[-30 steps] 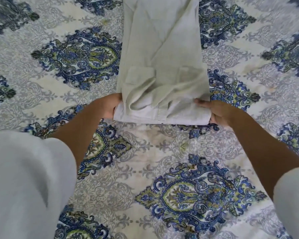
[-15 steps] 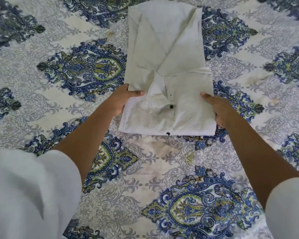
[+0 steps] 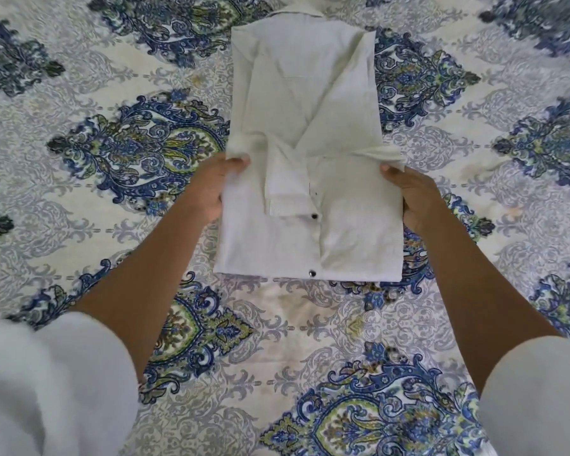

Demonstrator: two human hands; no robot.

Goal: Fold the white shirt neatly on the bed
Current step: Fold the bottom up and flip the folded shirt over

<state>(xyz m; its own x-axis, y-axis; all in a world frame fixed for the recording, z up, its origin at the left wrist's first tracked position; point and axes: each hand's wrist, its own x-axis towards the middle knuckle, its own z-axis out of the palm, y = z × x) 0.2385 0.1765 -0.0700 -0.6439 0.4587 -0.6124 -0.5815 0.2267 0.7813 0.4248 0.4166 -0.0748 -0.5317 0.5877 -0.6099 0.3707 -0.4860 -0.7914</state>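
The white shirt (image 3: 313, 103) lies on the bed as a long narrow strip, its collar at the far end. Its near end is turned up and over, so a doubled flap with two dark buttons faces me. My left hand (image 3: 213, 189) grips the left edge of that flap, thumb on top and fingers tucked under the cloth. My right hand (image 3: 412, 195) holds the right edge of the flap the same way, thumb over the cloth.
The bed (image 3: 112, 225) is covered by a cream sheet with blue and green paisley medallions on all sides of the shirt. My light sleeves fill the lower left and lower right corners.
Both hands have carried the shirt's near end up and away from me, folding it over the middle. The flap has grown longer and the buttons now show on top.
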